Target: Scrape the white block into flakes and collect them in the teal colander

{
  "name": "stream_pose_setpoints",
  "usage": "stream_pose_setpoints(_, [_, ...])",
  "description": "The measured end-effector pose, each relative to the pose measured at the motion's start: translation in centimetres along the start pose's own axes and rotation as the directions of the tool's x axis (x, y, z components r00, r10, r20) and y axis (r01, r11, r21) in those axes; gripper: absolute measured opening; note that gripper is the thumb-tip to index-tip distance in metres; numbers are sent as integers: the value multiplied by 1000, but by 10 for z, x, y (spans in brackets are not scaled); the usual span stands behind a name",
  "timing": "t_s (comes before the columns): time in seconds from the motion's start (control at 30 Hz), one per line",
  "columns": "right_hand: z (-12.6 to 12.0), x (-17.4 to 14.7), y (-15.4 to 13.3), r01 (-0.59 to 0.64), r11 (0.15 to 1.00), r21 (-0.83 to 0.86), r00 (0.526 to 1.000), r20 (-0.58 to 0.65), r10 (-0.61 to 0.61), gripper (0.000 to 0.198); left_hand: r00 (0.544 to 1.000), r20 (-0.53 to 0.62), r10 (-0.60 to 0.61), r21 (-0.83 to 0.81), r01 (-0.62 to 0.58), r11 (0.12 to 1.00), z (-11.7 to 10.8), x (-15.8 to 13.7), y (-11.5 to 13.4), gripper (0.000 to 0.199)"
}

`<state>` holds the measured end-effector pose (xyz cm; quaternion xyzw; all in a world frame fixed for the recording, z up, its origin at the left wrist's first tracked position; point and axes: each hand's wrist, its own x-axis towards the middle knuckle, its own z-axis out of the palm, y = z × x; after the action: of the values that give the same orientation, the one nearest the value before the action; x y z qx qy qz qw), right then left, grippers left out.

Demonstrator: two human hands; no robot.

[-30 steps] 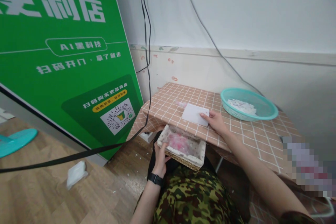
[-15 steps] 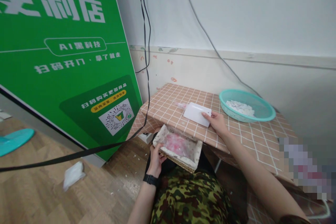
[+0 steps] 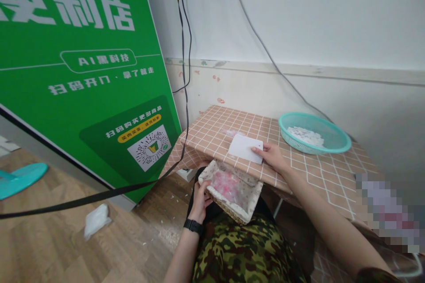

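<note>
My left hand (image 3: 202,201) grips the left rim of a cloth-lined woven basket (image 3: 244,213), held at my lap just below the table edge. Inside it lie pink and clear plastic bits (image 3: 227,184), too blurred to name exactly. Between thumb and fingers of my right hand (image 3: 270,154) is a flat white scraper-like card (image 3: 245,148) with a small hole near its right end. The card is over the front part of the table, and a little pile of clear and pinkish bits (image 3: 232,133) shows just behind it.
A turquoise mesh basket (image 3: 315,148) with white pieces stands at the back right of the checked tablecloth (image 3: 215,124). A black strap (image 3: 99,195) crosses on the left before a green cabinet (image 3: 99,110). A white packet (image 3: 97,221) lies on the floor.
My right hand has drawn the white card slightly toward me and left, tilting it. The woven basket has shifted a little to the right and tipped in my left hand.
</note>
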<state>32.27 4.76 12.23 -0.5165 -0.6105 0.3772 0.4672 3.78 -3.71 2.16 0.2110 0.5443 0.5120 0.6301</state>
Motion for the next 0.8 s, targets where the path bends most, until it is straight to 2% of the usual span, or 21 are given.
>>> stream_pose_setpoints(0.13, [0,-1,-1,-48,995,93,995,88,40,41,1000,16,27,-30,-27,999,-4,3,-1,45])
stream_pose_setpoints(0.23, [-1,0,1,-58,984,169,998,16,56,41,999,4,40,-51,-40,998,-5,4,-3,45])
stream_pose_setpoints(0.3, [-1,0,2,-50,989,140,998,-23,54,40,999,-3,53,-62,-53,997,-5,5,-5,45])
stream_pose_setpoints(0.47, [-2,-6,-2,-95,989,112,986,145,78,39,998,-1,62,-68,-62,996,-6,8,-10,47])
stream_pose_setpoints(0.5, [-2,-5,-2,-102,986,134,987,141,83,40,998,2,61,-71,-61,996,-7,8,-10,47])
stream_pose_setpoints(0.53, [-3,-4,-2,-101,981,164,991,100,85,40,998,5,60,-74,-60,995,-7,8,-10,47])
stream_pose_setpoints(0.6, [-7,0,1,-80,970,229,994,-60,96,43,998,2,58,-77,-58,995,-6,7,-9,47])
stream_pose_setpoints(0.7, [-13,7,7,-53,969,242,947,-297,126,48,998,-19,56,-71,-57,996,-5,4,-5,45])
stream_pose_setpoints(0.8, [-17,8,10,-51,980,194,926,-359,120,48,998,-43,44,-55,-46,997,-2,1,-2,44])
